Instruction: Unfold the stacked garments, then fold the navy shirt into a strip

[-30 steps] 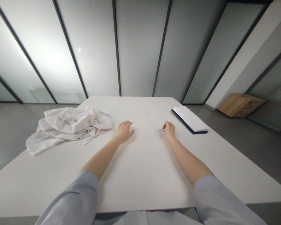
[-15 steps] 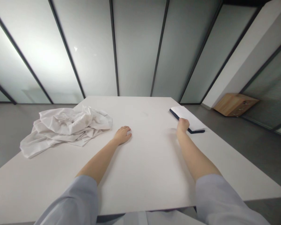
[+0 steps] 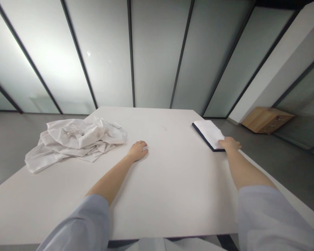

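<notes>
My right hand (image 3: 229, 143) lies on the near end of a flat white folded cloth on a dark board (image 3: 208, 133) at the right edge of the white table (image 3: 167, 181); its fingers rest over the cloth's corner. My left hand (image 3: 137, 150) rests palm down on the table's middle, fingers loosely curled, holding nothing. A crumpled white garment (image 3: 75, 141) lies in a heap to the left of that hand, a short way from it.
Frosted glass panels with dark frames stand behind the table. A low wooden cabinet (image 3: 267, 119) sits on the grey floor at the far right. The table's right edge runs just beside the dark board.
My right hand has moved rightward from the table's middle onto the near end of the folded white cloth. My left hand settled flatter and stayed in place.
</notes>
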Motion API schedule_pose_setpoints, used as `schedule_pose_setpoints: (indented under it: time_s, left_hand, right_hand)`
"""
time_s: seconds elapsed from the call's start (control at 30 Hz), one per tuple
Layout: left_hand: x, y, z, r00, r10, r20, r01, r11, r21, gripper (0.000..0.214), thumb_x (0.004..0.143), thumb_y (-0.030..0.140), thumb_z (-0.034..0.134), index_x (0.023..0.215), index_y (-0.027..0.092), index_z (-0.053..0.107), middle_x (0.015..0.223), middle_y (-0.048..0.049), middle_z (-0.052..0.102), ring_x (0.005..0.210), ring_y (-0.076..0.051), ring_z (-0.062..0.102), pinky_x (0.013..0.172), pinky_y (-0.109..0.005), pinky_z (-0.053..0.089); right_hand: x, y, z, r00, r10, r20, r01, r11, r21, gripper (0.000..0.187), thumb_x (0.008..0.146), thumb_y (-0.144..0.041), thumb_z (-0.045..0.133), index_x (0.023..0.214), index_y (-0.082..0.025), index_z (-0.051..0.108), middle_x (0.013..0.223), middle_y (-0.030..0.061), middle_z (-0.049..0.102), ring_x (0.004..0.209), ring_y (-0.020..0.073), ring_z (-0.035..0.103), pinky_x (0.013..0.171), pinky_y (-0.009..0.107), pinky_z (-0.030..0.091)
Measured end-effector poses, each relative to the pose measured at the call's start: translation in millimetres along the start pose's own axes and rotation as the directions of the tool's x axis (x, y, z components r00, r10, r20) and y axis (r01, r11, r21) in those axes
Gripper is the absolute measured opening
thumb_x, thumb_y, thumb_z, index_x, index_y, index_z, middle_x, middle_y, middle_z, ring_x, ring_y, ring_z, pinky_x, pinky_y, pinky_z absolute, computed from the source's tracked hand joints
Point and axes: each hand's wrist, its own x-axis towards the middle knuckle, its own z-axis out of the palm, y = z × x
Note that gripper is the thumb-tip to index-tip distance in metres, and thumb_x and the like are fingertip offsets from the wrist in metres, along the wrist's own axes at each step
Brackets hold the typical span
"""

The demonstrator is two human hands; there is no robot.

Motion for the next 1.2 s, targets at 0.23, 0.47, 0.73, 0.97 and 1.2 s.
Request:
schedule_pose_setpoints:
  time_s: [0.23, 0.47, 0.73, 0.97, 1.2]
  left_hand:
    - [-0.1, -2.1, 2.0, 1.0, 0.017, -0.002, -0.017, 1.0, 0.006, 0.033, 0.084, 0.029, 0.05, 0.113, 0.017, 0.061, 0.125, -0.0113, 0.06, 0.117, -0.026, 0.054, 0.103, -0.038, 0.041]
    - [-3.4, -1.0, 1.4, 0.988, 0.041, -0.146, -0.049, 0.998, -0.05, 0.071, 0.081, 0.05, 0.058, 0.141, 0.017, 0.037, 0.145, -0.0144, 0.042, 0.133, -0.028, 0.041, 0.108, -0.043, 0.035]
    - [-7.8, 10.3, -3.9, 0.979, 0.199, 0.038, -0.2, 0.979, 0.041, 0.067, 0.075, 0.062, 0.062, 0.128, 0.021, 0.057, 0.139, -0.0123, 0.053, 0.13, -0.03, 0.045, 0.111, -0.044, 0.031]
    - [0.4, 9.4, -3.2, 0.997, 0.064, 0.033, -0.058, 0.986, -0.156, 0.032, 0.088, 0.035, 0.048, 0.106, 0.02, 0.07, 0.125, -0.0094, 0.065, 0.122, -0.026, 0.054, 0.108, -0.04, 0.035]
    - [12.1, -16.0, -1.1, 0.903, -0.404, 0.147, 0.293, 0.329, -0.898, 0.053, 0.09, 0.058, 0.039, 0.107, 0.015, 0.065, 0.099, -0.011, 0.073, 0.097, -0.026, 0.068, 0.081, -0.039, 0.056]
  right_hand:
    - [-54.3, -89.4, -7.8, 0.899, -0.438, 0.011, 0.427, 0.881, 0.204, 0.04, 0.076, -0.026, 0.057, 0.113, -0.013, 0.065, 0.102, 0.0143, 0.069, 0.097, 0.0287, 0.063, 0.084, 0.036, 0.047]
    - [-185.9, -160.8, 28.7, 0.322, -0.91, 0.261, 0.588, 0.408, 0.698, 0.039, 0.088, -0.044, 0.052, 0.119, -0.023, 0.065, 0.124, 0.0077, 0.065, 0.113, 0.0227, 0.06, 0.098, 0.035, 0.045]
    - [-221.9, -161.7, 46.7, 0.403, -0.905, 0.14, 0.768, 0.417, 0.487, 0.032, 0.088, -0.04, 0.052, 0.11, -0.022, 0.067, 0.12, 0.0099, 0.065, 0.116, 0.0239, 0.056, 0.103, 0.039, 0.037]
    - [-185.2, -144.3, 51.4, 0.86, -0.509, -0.037, 0.377, 0.586, 0.717, 0.028, 0.085, -0.039, 0.039, 0.085, -0.021, 0.061, 0.091, 0.0075, 0.068, 0.093, 0.0226, 0.059, 0.087, 0.035, 0.045]
    - [-172.0, -136.5, 50.0, 0.975, -0.216, -0.046, 0.172, 0.609, 0.774, 0.029, 0.088, -0.036, 0.024, 0.063, -0.027, 0.036, 0.063, 0.002, 0.05, 0.074, 0.0203, 0.053, 0.072, 0.03, 0.043]
